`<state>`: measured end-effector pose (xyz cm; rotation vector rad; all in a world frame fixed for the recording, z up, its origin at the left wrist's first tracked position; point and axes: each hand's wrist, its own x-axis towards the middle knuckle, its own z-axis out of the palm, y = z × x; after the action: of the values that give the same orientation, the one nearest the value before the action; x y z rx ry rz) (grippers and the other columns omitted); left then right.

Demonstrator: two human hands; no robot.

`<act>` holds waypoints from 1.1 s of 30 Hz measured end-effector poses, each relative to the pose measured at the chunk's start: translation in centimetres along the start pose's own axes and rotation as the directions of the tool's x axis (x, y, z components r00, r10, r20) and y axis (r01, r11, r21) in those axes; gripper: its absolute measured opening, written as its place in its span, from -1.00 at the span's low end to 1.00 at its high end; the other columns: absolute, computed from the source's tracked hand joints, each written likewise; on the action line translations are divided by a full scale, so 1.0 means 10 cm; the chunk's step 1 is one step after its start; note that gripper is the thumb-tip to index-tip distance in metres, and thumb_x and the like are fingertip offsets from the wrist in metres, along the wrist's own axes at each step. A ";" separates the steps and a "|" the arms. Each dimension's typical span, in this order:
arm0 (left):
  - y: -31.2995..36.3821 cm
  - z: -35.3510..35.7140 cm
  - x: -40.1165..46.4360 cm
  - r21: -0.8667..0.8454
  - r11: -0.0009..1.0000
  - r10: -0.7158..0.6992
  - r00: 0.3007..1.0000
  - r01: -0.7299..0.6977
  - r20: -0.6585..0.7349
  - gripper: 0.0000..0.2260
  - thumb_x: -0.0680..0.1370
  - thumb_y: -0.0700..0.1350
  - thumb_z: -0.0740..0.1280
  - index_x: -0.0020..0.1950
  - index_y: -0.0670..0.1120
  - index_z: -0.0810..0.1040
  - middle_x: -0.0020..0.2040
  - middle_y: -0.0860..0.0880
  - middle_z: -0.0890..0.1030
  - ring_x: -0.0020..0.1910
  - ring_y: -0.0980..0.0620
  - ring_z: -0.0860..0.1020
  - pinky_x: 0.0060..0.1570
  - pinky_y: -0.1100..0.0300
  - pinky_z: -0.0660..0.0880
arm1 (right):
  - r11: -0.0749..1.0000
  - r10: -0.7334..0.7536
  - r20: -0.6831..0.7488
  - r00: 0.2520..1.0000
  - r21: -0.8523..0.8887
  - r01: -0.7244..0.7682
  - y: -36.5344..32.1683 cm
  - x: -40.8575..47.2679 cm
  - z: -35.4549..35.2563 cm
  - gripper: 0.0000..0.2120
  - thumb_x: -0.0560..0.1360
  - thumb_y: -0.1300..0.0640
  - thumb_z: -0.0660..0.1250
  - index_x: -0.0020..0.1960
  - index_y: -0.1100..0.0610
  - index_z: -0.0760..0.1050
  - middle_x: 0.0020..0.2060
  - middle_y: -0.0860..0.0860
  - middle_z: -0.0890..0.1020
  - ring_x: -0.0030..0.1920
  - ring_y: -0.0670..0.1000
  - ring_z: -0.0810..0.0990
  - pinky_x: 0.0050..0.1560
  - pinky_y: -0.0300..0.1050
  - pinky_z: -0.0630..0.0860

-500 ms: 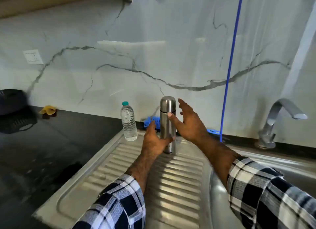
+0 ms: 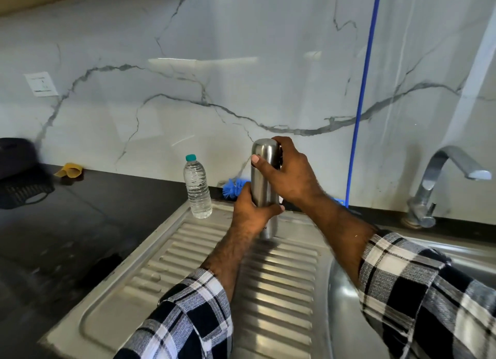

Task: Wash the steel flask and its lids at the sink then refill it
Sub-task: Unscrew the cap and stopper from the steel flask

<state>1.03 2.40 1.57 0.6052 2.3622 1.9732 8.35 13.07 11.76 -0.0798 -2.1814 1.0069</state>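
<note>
steel flask [image 2: 264, 179] upright, left hand [image 2: 251, 214] gripping body, right hand [image 2: 288, 171] fingers around cap

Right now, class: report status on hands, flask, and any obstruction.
Left hand grips steel flask body; right hand grips its cap. Flask upright on drainboard, cap on. Nothing in the way.

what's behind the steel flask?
Behind the steel flask, a blue brush lies at the foot of the marble wall. The flask and both hands hide the rest of it.

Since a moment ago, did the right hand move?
Yes. The right hand closed onto the top of the shiny steel flask, which stands on the ribbed steel draining board.
</note>
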 end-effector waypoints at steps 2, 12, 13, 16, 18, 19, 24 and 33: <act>0.10 0.01 -0.15 -0.014 1.000 0.015 1.000 -0.015 0.011 -0.29 0.26 -0.04 0.74 0.34 0.06 0.52 0.09 0.04 0.70 0.06 0.04 0.70 0.04 0.02 0.70 | 1.000 -0.002 -0.005 1.000 -0.011 0.002 -0.12 -0.11 -0.16 -0.44 0.55 -0.33 0.41 0.39 -0.01 0.43 -0.02 -0.16 0.65 -0.06 -0.15 0.65 0.00 -0.02 0.67; 0.47 0.18 -1.35 -0.058 0.993 0.108 0.990 -0.103 0.093 -0.47 0.26 -0.05 0.74 0.14 0.07 0.63 -0.09 0.04 0.74 -0.14 0.09 0.73 -0.11 0.03 0.72 | 0.928 -0.068 0.018 0.998 -0.366 0.069 -0.64 -0.93 -1.08 -0.51 0.49 -0.46 0.35 0.24 -0.17 0.45 -0.17 -0.12 0.65 -0.17 -0.04 0.65 -0.13 -0.02 0.63; 0.48 0.19 -1.43 -0.038 0.991 0.132 0.985 -0.128 0.110 -0.45 0.24 0.01 0.74 0.16 0.07 0.63 -0.09 0.05 0.74 -0.14 0.09 0.73 -0.10 0.02 0.72 | 0.882 -0.066 0.028 0.997 -0.467 0.071 -0.67 -0.97 -1.16 -0.48 0.48 -0.52 0.30 0.19 -0.15 0.46 -0.20 -0.10 0.63 -0.17 0.00 0.63 -0.14 -0.04 0.59; 0.52 0.20 -1.55 0.045 0.980 0.182 0.969 -0.192 0.165 -0.40 0.19 0.15 0.71 0.17 0.09 0.62 -0.07 0.11 0.73 -0.14 0.14 0.71 -0.11 0.07 0.71 | 0.733 -0.032 0.083 0.996 -0.675 0.080 -0.70 -0.96 -1.34 -0.40 0.46 -0.60 0.18 0.00 -0.06 0.48 -0.22 -0.02 0.55 -0.13 0.12 0.59 -0.16 -0.02 0.52; 0.54 0.21 -1.57 0.058 0.979 0.184 0.965 -0.198 0.187 -0.47 0.19 0.11 0.70 0.08 0.10 0.62 -0.13 0.11 0.72 -0.19 0.11 0.70 -0.14 0.04 0.71 | 0.734 -0.060 0.095 0.994 -0.671 0.108 -0.67 -0.94 -1.41 -0.42 0.48 -0.52 0.23 -0.09 0.02 0.52 -0.27 -0.01 0.55 -0.14 0.15 0.60 -0.20 -0.02 0.50; 0.56 0.21 -1.58 0.054 0.978 0.187 0.963 -0.201 0.194 -0.51 0.18 0.08 0.70 0.03 0.10 0.62 -0.17 0.11 0.72 -0.21 0.10 0.70 -0.17 0.03 0.70 | 0.758 -0.084 0.101 0.991 -0.639 0.129 -0.66 -0.93 -1.43 -0.45 0.48 -0.48 0.27 -0.12 0.04 0.54 -0.29 0.00 0.58 -0.16 0.15 0.60 -0.21 -0.02 0.51; 0.58 0.19 -1.49 -0.018 0.982 0.188 0.949 -0.190 0.254 -0.56 0.22 -0.16 0.73 -0.03 0.05 0.61 -0.24 0.17 0.70 -0.29 0.20 0.64 -0.26 0.22 0.59 | 0.840 -0.201 0.133 0.971 -0.487 0.240 -0.66 -0.81 -1.42 -0.48 0.40 -0.42 0.25 -0.16 0.05 0.61 -0.35 -0.02 0.62 -0.28 0.07 0.60 -0.19 0.02 0.59; 0.54 0.06 -1.46 -0.257 0.959 0.212 0.900 -0.117 0.381 -0.52 0.20 -0.13 0.69 0.01 -0.28 0.65 -0.08 -0.32 0.71 -0.11 -0.25 0.69 -0.05 -0.25 0.69 | 0.896 -0.393 0.371 0.841 -0.052 0.442 -0.77 -0.65 -1.36 -0.81 0.53 -0.09 0.48 -0.08 0.04 0.66 -0.25 -0.02 0.69 -0.23 0.01 0.67 -0.16 -0.01 0.61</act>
<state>16.21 -0.59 3.06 1.1082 1.8625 1.9081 23.58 14.26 19.12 0.5376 -2.4371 0.6539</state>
